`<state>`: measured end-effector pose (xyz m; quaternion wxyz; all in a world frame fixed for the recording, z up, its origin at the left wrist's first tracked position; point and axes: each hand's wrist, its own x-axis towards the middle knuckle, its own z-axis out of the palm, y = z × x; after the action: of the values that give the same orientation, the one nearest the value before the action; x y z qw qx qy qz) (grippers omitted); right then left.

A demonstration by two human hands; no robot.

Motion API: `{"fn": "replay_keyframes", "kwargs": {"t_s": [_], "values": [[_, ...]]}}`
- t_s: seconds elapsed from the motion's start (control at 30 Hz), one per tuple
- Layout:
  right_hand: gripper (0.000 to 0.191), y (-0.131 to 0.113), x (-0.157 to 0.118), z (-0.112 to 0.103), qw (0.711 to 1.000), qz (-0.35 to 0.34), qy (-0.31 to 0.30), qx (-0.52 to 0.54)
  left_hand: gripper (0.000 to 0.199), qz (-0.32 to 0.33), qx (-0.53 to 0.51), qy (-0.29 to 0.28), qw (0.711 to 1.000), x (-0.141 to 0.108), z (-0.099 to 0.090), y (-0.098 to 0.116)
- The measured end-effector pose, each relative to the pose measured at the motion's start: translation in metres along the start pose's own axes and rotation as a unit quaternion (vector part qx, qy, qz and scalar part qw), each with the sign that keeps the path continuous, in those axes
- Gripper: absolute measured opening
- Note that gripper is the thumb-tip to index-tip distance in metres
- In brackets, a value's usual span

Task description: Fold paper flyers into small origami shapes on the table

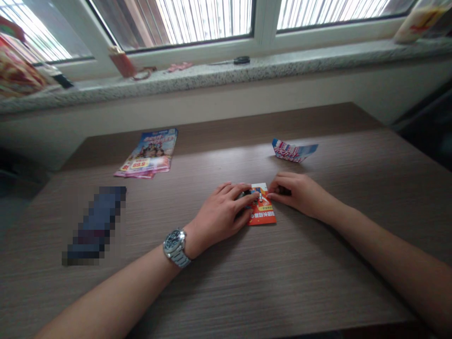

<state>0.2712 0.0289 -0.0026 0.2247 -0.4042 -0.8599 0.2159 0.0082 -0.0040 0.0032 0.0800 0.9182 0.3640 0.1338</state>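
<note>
An orange-red printed paper (263, 214), apparently folded, lies flat on the brown table in the head view. My left hand (228, 207), with a metal watch (175, 245) on its wrist, rests palm down over the paper's left part, fingers spread. At the right edge of the paper is my right hand (291, 192), its thumb and index finger pinched together; the paper's edge meets the fingertips. Behind my right hand stands a folded blue and red paper boat (294, 151).
A stack of colourful flyers (150, 153) lies at the back left of the table (212, 292). Nearer, at the left, is a pixelated dark object (97, 223). The stone windowsill (282, 68) beyond holds a red item (122, 63) and other small things.
</note>
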Motion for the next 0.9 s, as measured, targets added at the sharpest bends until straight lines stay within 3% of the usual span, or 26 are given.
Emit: {"fn": "replay_keyframes", "kwargs": {"t_s": [0.67, 0.77, 0.9], "values": [[0.014, -0.006, -0.016, -0.011, 0.982, -0.117, -0.141, 0.049, 0.043, 0.005, -0.014, 0.011, 1.0, -0.002, -0.001, 0.0], [0.015, -0.002, -0.016, -0.011, 0.984, -0.096, -0.123, 0.086, 0.042, 0.006, -0.011, 0.007, 1.0, -0.001, -0.002, 0.0], [0.014, 0.005, -0.013, -0.005, 0.997, -0.04, -0.028, 0.067, 0.041, 0.005, -0.008, 0.008, 1.0, -0.001, -0.002, 0.0]]}}
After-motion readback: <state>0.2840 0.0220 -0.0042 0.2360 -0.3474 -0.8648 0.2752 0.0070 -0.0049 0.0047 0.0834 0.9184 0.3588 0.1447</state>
